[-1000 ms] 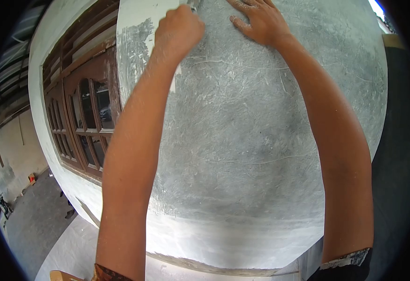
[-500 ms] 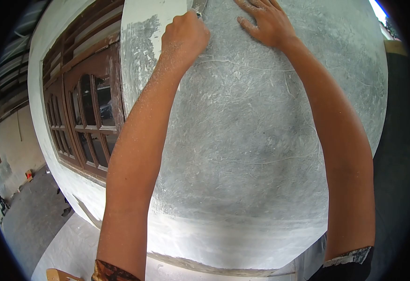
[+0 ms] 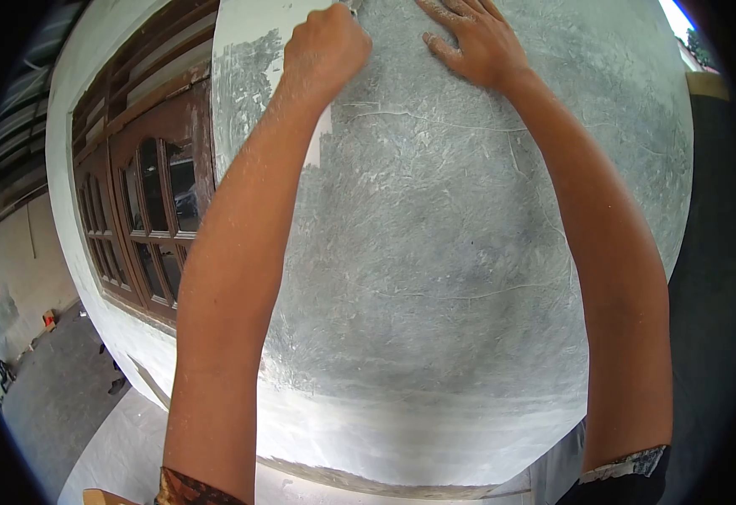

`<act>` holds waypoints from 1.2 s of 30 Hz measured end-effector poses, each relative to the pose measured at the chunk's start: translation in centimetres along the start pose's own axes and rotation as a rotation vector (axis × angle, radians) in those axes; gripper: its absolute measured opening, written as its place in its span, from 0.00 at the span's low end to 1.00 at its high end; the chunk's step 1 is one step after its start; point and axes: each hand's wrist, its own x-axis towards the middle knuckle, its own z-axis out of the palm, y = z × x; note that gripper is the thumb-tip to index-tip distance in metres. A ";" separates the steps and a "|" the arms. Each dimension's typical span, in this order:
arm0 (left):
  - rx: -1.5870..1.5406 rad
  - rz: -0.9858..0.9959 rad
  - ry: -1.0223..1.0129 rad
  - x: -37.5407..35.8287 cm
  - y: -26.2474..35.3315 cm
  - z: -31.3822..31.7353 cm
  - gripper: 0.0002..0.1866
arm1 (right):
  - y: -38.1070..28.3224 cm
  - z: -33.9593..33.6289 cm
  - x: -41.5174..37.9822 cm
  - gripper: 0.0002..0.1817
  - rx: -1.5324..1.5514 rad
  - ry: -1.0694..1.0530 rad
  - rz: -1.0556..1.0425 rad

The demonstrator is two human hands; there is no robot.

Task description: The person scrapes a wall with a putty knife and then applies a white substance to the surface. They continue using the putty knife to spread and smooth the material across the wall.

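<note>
A grey, mottled wall (image 3: 435, 219), with patches of white coating near its top left, fills the middle of the head view. Up at the top edge, my left hand (image 3: 328, 49) is closed around what looks like a scraper, which is almost wholly hidden by the fist and the frame edge. My right hand (image 3: 479, 44) lies flat against the wall to the right of it, fingers spread and dusty. Its fingertips reach the top of the picture. Fine pale dust clings to my left forearm.
A brown wooden window (image 3: 145, 202) with glass panes is set in the wall at left. Beyond it are a grey floor (image 3: 44, 379) and a far wall (image 3: 27, 261). A wooden piece (image 3: 103, 497) shows at the bottom left. A dark upright surface (image 3: 713, 252) stands at right.
My left hand has shifted slightly up and to the left, and less of the scraper shows. My right hand remains flat on the wall, and the view has moved a little.
</note>
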 end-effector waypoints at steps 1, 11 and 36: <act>-0.008 0.000 0.001 0.3 -0.1 -0.1 0.17 | -0.1 -0.1 0.1 0.35 0.003 0.001 0.004; 0.049 -0.014 0.001 1.3 0.1 -0.6 0.18 | -0.8 -1.1 -0.4 0.36 0.029 -0.047 0.041; 0.001 -0.028 0.010 0.4 0.0 -0.3 0.17 | -0.8 -1.2 -0.4 0.36 0.026 -0.044 0.050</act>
